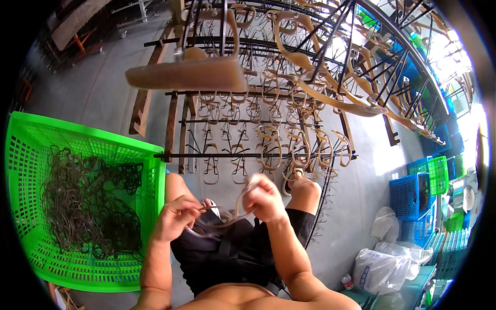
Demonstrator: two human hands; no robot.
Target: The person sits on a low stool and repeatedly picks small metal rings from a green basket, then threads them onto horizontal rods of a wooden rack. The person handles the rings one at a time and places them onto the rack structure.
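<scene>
In front of my lap, both hands hold a thin, curved brownish frame (230, 223), partly smeared by motion. My left hand (178, 216) pinches its left end between thumb and fingers. My right hand (263, 199), blurred, is closed around the other side, near a pale upright part. Just beyond the hands, similar tan looped frames (211, 175) hang in rows from black bars (237, 155). To the left of my left forearm stands a bright green plastic basket (155, 175) holding a tangle of thin dark loops (88, 201).
Larger tan frames (294, 57) and a tan block-like piece (188, 75) hang close overhead on black spiky rods. Blue crates (403, 194) and a green crate (439, 173) stand to the right. White plastic bags (385, 271) and a red can (347, 281) lie at lower right.
</scene>
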